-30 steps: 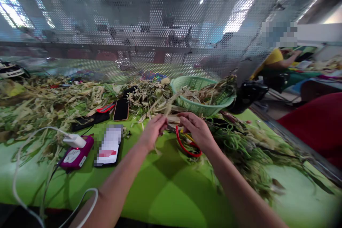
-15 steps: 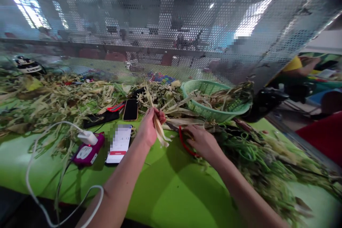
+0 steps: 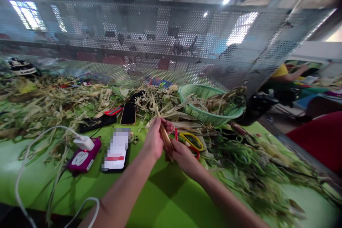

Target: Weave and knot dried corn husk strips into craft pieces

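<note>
Over the middle of the green table (image 3: 149,199), your left hand (image 3: 155,140) is closed round a dry, pale leaf strip (image 3: 165,136), its thumb along it; your right hand (image 3: 184,156) grips the same strip lower down, at the nearer end. Strip slants from far left to near right, upper tip free. Just right of it lie scissors with yellow and red handles (image 3: 190,134), neither hand clearly on them. Far right of your hands: light-green lattice basket (image 3: 203,113), open-topped, holding dried brown leaves (image 3: 221,101), heaped toward its right side and rising past the rim there; green wall shows at left. More dry husks (image 3: 66,103) spread loose across the far left; curled green strips (image 3: 251,155) lie at right. Left of you, a lit phone (image 3: 116,153) rests beside a purple box (image 3: 84,158) with a white plug (image 3: 84,143) on top.
</note>
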{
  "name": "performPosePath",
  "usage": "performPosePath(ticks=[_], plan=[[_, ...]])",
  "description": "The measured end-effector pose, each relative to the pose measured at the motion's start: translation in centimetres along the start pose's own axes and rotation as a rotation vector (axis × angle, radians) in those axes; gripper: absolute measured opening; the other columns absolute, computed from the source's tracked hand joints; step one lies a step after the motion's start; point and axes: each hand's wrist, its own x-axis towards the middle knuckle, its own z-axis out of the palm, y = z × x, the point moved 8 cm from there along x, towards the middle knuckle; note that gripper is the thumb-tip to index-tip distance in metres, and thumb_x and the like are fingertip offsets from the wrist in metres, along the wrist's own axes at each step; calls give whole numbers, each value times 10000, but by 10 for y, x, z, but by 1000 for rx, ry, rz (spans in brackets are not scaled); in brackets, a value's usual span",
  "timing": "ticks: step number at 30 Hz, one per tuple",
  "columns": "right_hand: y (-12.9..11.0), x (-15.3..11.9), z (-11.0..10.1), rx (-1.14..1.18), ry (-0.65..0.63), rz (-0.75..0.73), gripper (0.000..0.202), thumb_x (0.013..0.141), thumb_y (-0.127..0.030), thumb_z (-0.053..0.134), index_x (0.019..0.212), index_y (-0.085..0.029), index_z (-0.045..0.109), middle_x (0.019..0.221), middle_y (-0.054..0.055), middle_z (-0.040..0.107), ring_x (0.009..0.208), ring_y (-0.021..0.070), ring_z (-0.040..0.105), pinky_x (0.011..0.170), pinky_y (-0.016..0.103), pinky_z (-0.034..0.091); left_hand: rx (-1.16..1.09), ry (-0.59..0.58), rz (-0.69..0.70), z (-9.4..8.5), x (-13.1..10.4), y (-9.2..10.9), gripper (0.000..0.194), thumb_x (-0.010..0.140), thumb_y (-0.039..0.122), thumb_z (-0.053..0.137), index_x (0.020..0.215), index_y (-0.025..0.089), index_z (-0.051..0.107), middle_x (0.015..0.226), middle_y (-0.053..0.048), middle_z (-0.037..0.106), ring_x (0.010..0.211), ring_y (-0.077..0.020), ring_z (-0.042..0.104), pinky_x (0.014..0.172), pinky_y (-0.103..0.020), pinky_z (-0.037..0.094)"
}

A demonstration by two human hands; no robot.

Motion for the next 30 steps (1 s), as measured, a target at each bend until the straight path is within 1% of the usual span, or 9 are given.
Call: performPosePath(ticks=[4,9,13,18,21,24,26,28,30], plan=[[-12,-3,-18,-510,152,-155,187,918,-237,421,769,-194,526,724,47,614,648,174,530,612,283,374,60,-18,-129,5,-6,3,179,868,293,555,752,172,493,572,43,497,468,-67,430,531,-207,402],[-26,-7,-16,-947,138,-318,224,930,-162,383,801,-180,566,679,54,605,628,176,514,594,282,320,133,-31,-198,7,-10,5,234,845,310,600,708,159,484,491,88,345,382,-31,250,440,-171,286],[-29,-6,-9,-1046,123,-296,220,936,-174,406,792,-175,573,663,45,612,615,177,524,581,286,296,142,-28,-224,6,-11,4,246,835,307,609,693,155,478,475,101,281,364,-23,196,391,-161,184],[-45,-8,-2,-1068,76,-204,249,965,-245,407,815,-182,595,668,42,641,598,172,556,563,278,303,184,-22,-159,3,-9,14,195,843,261,581,704,155,496,478,100,273,356,-26,207,375,-165,180],[-56,-17,-8,-1047,14,-153,268,954,-309,448,799,-186,629,662,45,653,576,161,563,547,268,321,210,-8,-93,1,-7,24,199,830,270,596,698,157,499,482,98,279,355,-26,228,367,-163,186],[-61,-32,-35,-917,10,-128,298,962,-333,436,831,-207,671,764,43,690,648,156,598,588,251,378,213,10,-14,-1,-5,34,228,809,292,621,677,162,489,469,102,265,339,-24,214,350,-162,158],[-56,-43,-72,-842,141,-82,250,954,-299,444,953,-225,683,911,50,710,786,174,631,691,262,425,223,10,-2,-1,-4,34,235,801,302,629,673,163,490,460,103,269,329,-21,210,344,-160,151],[-40,-52,-106,-873,231,16,252,936,-239,441,1038,-238,671,1034,49,701,909,194,634,767,282,438,235,0,-21,0,-5,30,231,798,305,631,675,162,497,455,103,283,324,-19,217,342,-157,153],[-16,-58,-126,-941,190,137,292,880,-156,464,1074,-246,663,1104,44,688,959,212,634,771,286,440,242,-7,-43,1,-6,25,230,793,305,635,675,161,501,453,102,298,324,-16,221,342,-153,154]])
